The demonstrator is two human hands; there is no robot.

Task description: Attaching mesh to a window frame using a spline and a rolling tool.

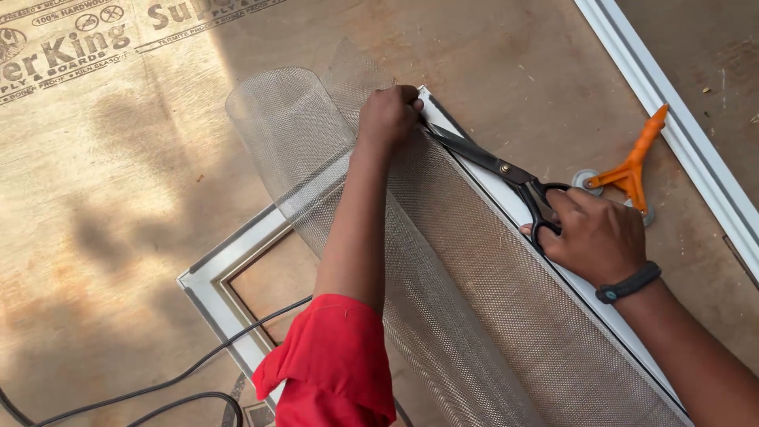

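Two hands work one sheet of grey mesh [474, 261], which lies over a white frame [209, 285] on the plywood surface [118, 182], its far end curling up loose. My left hand [387, 115] presses the mesh down at the frame's far corner, fingers curled tight onto it, the red sleeve [332, 364] pushed up my forearm. My right hand [597, 233] has its grip closed through the loops of black scissors [494, 166], whose blades lie nearly shut along the frame's edge, tips reaching just beside my left hand. An orange roller tool [632, 166] rests on the surface just beyond my right hand, beside a long white rail [672, 119]. Black cables [158, 387] trail at the near left.
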